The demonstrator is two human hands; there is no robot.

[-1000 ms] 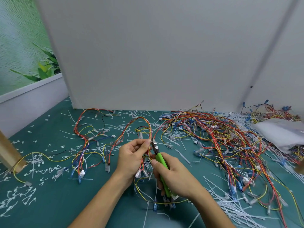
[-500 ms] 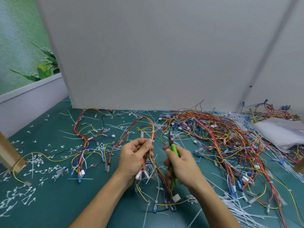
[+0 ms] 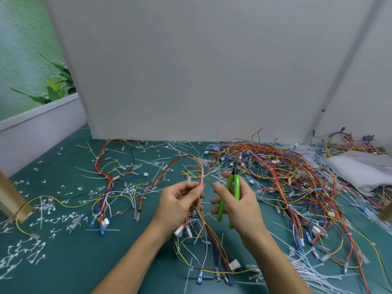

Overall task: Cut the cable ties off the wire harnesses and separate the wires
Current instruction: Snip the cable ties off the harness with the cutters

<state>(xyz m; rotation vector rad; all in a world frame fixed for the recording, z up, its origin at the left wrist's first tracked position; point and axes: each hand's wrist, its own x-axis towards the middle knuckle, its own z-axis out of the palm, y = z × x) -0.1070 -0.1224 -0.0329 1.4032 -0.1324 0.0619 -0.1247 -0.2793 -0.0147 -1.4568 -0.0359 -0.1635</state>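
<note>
Your left hand (image 3: 179,201) pinches a looped red, yellow and blue wire harness (image 3: 197,209) above the near middle of the green mat (image 3: 70,262). Your right hand (image 3: 237,205) grips green-handled steel cutters (image 3: 231,192), handles spread, tips toward the far-right tangled wire pile (image 3: 297,181).

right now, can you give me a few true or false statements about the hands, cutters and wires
1. The left hand pinches a wire harness. True.
2. The right hand grips the green-handled cutters. True.
3. The cutters' blades are biting a tie on that harness. False: they point up, apart from it.
4. Most loose wires lie left of the hands. False: the big wire pile lies to their right.
5. White tie scraps litter the green mat. True.
</note>
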